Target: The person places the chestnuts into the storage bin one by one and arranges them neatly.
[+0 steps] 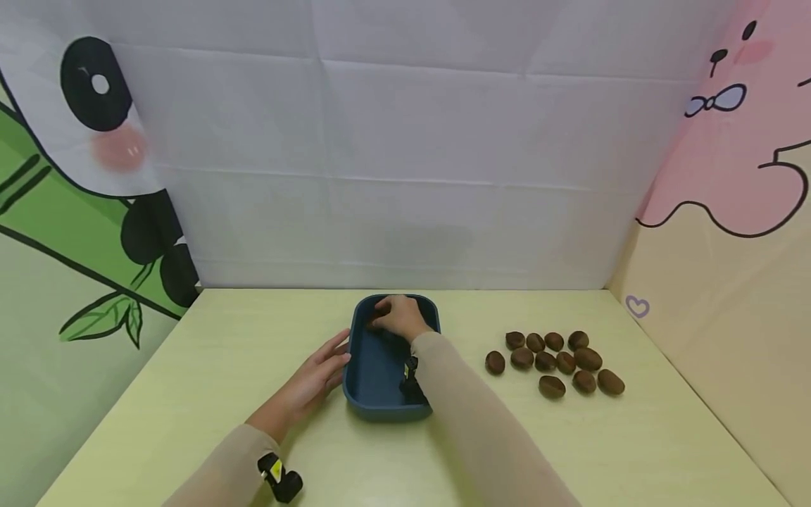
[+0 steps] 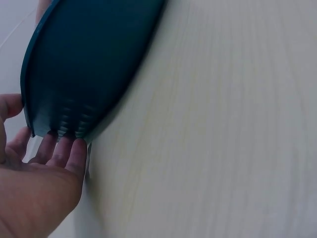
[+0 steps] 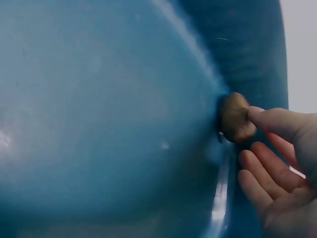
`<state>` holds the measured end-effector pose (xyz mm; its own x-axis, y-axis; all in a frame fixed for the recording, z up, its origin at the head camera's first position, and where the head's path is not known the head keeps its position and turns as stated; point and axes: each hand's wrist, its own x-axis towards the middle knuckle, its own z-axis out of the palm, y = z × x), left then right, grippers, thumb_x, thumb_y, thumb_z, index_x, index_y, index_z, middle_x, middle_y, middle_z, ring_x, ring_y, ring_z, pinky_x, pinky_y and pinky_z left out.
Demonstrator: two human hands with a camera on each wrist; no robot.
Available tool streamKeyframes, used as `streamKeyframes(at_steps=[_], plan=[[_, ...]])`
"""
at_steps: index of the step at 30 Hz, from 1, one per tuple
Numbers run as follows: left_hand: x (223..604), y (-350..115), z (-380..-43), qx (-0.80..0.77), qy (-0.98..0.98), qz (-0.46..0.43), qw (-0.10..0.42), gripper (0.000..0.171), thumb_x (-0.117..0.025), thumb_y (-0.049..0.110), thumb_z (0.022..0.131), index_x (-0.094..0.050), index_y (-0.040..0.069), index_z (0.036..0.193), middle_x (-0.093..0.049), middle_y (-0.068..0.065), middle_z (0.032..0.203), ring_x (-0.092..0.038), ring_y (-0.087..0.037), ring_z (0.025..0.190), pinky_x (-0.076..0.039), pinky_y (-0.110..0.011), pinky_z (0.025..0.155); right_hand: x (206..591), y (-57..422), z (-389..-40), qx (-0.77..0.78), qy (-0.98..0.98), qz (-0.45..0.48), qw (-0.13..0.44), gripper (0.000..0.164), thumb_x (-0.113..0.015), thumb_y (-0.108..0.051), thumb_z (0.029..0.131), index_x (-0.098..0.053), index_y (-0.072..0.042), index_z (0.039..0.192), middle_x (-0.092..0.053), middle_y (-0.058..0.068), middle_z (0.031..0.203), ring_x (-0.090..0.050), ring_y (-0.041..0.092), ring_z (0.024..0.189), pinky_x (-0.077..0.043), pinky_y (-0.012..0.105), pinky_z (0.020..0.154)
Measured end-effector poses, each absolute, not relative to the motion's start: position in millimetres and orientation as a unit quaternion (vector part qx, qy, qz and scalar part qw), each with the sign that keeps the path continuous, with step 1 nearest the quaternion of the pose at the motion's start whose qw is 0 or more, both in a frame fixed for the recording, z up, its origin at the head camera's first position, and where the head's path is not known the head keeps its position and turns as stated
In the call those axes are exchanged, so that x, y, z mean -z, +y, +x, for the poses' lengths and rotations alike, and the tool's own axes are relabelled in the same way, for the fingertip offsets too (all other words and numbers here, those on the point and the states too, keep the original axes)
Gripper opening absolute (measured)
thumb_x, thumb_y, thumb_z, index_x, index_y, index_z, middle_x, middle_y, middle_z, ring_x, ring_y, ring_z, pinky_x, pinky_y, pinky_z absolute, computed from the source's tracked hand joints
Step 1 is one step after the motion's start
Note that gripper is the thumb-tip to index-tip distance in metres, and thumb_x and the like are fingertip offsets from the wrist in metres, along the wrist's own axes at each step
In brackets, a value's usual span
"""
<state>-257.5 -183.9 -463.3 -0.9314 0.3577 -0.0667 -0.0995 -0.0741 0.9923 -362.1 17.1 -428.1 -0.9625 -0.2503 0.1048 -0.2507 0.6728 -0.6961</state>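
So the right hand (image 1: pixel 399 317) is reaching down into the container and pinching a brown chestnut (image 3: pixel 237 118), thumb on one side; the right wrist view is showing that best, with the other fingers lying loosely curved below and the nut sitting right by the wall. The blue container (image 1: pixel 375 384) is standing on the table just in front of the person, long side running away from them, and that pinched nut is down near its far left corner. Meanwhile the left hand (image 1: pixel 315 374) isn't gripping anything, its fingers are just reaching out fairly straight and touching the outside of the container's left wall. Both arms are wearing beige sleeves (image 1: pixel 234 465), and a little black camera (image 1: pixel 283 482) is sitting at the left wrist, with another dark one partly showing by the right wrist. Off to the right, well apart from the container, a dozen loose chestnuts (image 1: pixel 545 362) are lying in a rough cluster on the pale yellow table (image 1: pixel 266 331), some of them nearly touching. Behind all that a creased white sheet (image 1: pixel 405 127) is hanging across the back, a black-and-white cartoon face (image 1: pixel 63 148) is filling the left side, and a pink cartoon animal (image 1: pixel 722 169) is looking out from the right.
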Motion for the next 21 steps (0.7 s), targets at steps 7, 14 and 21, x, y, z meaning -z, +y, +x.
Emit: streamKeyframes(at_steps=[7,14,21], plan=[[462.8,-184.6,-258.0,-0.731,0.658,0.098,0.155,0.061,-0.046,0.017,0.108,-0.017,0.013,0.162,-0.014,-0.019,0.164,-0.027,-0.034,0.147,-0.025,-0.049,0.117,402.8,25.4,-362.9,-0.378,-0.910,0.169,-0.021,0.031,-0.076,-0.012,0.090,-0.071,-0.005,0.120,-0.070,0.011,0.113,-0.064,0.027,0.106,-0.052,0.037,0.089],[464.4,-183.6,-258.4,-0.722,0.668,0.089,0.154,0.062,-0.048,0.019,0.107,-0.019,0.016,0.162,-0.016,-0.017,0.165,-0.029,-0.034,0.146,-0.029,-0.046,0.116,381.0,39.8,-361.6,-0.356,-0.915,0.189,-0.033,0.034,-0.074,-0.014,0.092,-0.069,-0.006,0.125,-0.069,0.012,0.116,-0.063,0.027,0.109,-0.052,0.037,0.091],[467.0,-181.7,-259.7,-0.727,0.664,0.080,0.156,0.061,-0.049,0.018,0.107,-0.022,0.018,0.161,-0.017,-0.014,0.165,-0.031,-0.032,0.145,-0.029,-0.045,0.116,359.4,66.9,-355.3,-0.340,-0.917,0.205,-0.044,0.039,-0.073,-0.017,0.094,-0.065,-0.005,0.130,-0.066,0.015,0.124,-0.061,0.029,0.115,-0.052,0.039,0.092]])
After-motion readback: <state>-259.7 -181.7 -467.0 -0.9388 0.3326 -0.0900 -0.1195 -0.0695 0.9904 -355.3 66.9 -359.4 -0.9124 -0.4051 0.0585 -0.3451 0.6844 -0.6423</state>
